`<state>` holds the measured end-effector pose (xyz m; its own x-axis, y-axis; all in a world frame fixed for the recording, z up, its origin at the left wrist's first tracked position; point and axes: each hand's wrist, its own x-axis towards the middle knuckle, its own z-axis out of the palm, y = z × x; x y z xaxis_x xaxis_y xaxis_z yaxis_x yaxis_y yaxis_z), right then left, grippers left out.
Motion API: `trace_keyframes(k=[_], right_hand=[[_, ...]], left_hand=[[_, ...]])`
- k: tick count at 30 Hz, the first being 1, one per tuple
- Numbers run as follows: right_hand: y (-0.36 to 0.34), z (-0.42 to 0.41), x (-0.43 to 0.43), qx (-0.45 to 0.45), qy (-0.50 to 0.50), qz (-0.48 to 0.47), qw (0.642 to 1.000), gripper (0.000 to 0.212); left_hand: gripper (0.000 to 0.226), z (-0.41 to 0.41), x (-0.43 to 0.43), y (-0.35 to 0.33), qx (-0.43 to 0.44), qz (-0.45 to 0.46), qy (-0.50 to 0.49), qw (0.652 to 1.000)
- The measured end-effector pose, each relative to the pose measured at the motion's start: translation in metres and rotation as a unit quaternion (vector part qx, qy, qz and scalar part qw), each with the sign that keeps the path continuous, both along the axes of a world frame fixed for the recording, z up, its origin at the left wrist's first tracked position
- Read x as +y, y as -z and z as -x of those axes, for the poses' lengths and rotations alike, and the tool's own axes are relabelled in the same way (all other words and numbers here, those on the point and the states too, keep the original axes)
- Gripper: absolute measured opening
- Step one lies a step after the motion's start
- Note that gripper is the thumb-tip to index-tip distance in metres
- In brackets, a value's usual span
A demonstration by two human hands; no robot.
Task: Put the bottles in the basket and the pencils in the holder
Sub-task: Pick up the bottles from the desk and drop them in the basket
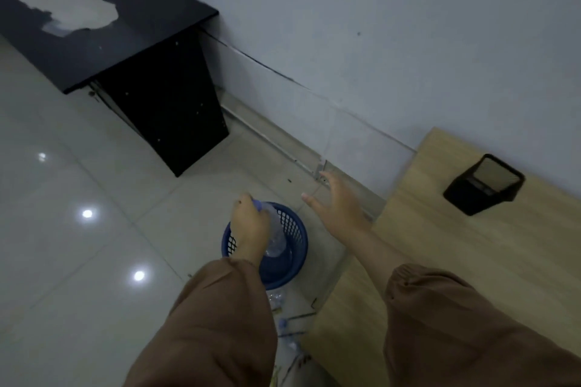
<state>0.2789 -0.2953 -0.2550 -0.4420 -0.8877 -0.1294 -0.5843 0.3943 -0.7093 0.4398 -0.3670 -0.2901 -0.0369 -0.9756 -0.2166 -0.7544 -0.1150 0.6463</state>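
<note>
Nearest the lens: two loose brown fabric sleeves [220,324], one per forearm, filling the bottom of the head view. Between them, on the pale glossy floor tiles [78,166], lies clutter: at least one more clear plastic bottle with a blue cap [284,324] and some thin stick-like items that may be pencils, too blurred to confirm. Left hand [250,226] is wrapped round a clear crumpled plastic bottle with a blue cap [275,236], fingers closed on its upper body near the cap, bottle base pointing down into the round blue plastic mesh basket [292,229] that stands on the floor. Bottle is over or already partly inside the basket mouth; can't tell if its base touches the bottom. Right hand [338,206] is spread flat, fingers splayed, holding nothing, hovering beside the basket over the floor near the edge of the light wood-grain table top [471,261]. Black mesh pencil holder [484,184] sits on that table near the wall, well apart from the basket, looks empty from here. Black desk [125,50] with a worn pale patch stands farther back by the wall, not involved. Step in hand, my read: dropping this bottle in the basket. Next: let go with the left hand, then go for the bottle on the floor. Pencils not started.
</note>
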Motion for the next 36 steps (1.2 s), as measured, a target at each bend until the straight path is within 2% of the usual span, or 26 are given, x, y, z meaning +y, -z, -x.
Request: trace_keyframes(k=[1,4,8,15,19,24,28,32,36], right_hand=[[0.011,-0.002,-0.003,-0.005,-0.011,-0.017,1.000,0.071],[0.045,-0.007,-0.015,-0.004,-0.041,-0.052,0.998,0.071],[0.086,-0.016,-0.039,-0.016,-0.076,-0.119,0.990,0.072],[0.139,-0.016,-0.054,-0.012,-0.088,-0.170,0.981,0.069],[0.153,-0.008,-0.047,-0.005,-0.089,-0.196,0.977,0.071],[0.142,-0.003,-0.042,0.021,-0.070,-0.204,0.976,0.070],[0.113,-0.001,-0.041,0.018,-0.051,-0.168,0.984,0.067],[0.067,0.006,-0.031,0.021,-0.017,-0.079,0.996,0.059],[0.013,0.026,0.002,0.018,0.041,0.054,0.998,0.050]], left_hand=[[0.006,-0.005,0.000,0.016,-0.004,-0.009,-0.004,1.000],[0.025,-0.014,-0.002,0.063,-0.014,-0.036,-0.024,0.999],[0.016,-0.013,-0.006,0.118,-0.021,-0.069,-0.030,0.997],[0.013,-0.008,-0.009,0.194,-0.027,-0.113,-0.046,0.992],[0.029,-0.006,-0.001,0.210,-0.016,-0.133,-0.029,0.991],[0.037,-0.005,0.000,0.192,-0.038,-0.124,-0.013,0.992],[0.039,0.011,-0.010,0.149,-0.016,-0.081,0.003,0.997],[0.036,0.044,-0.014,0.084,0.037,-0.028,0.020,0.999],[0.039,0.087,-0.002,0.015,0.071,0.044,0.060,0.995]])
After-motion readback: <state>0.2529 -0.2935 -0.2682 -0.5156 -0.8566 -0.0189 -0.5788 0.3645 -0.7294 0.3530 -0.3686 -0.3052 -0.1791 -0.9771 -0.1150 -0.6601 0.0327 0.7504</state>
